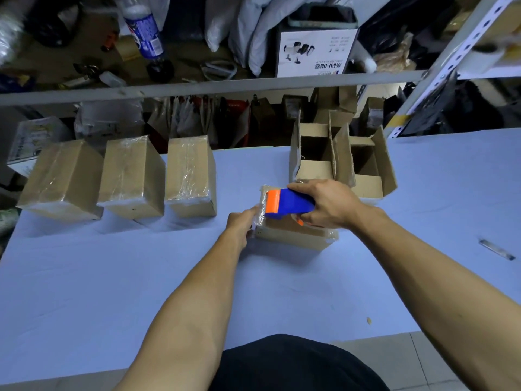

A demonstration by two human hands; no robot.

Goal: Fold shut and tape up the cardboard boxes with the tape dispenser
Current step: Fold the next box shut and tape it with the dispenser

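Taping step: right hand (324, 204) grips blue-orange plastic tape dispenser (287, 204) on small brown cardboard box (293, 235); left hand (242, 224) pinches its edge. Next probably: tear tape.

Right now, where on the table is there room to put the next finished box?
Bare blue table lies between the arms, in front of the box being taped. Another gap sits between the third taped box and the open boxes. The right side is free but for a small blade. It is crowded round both hands.
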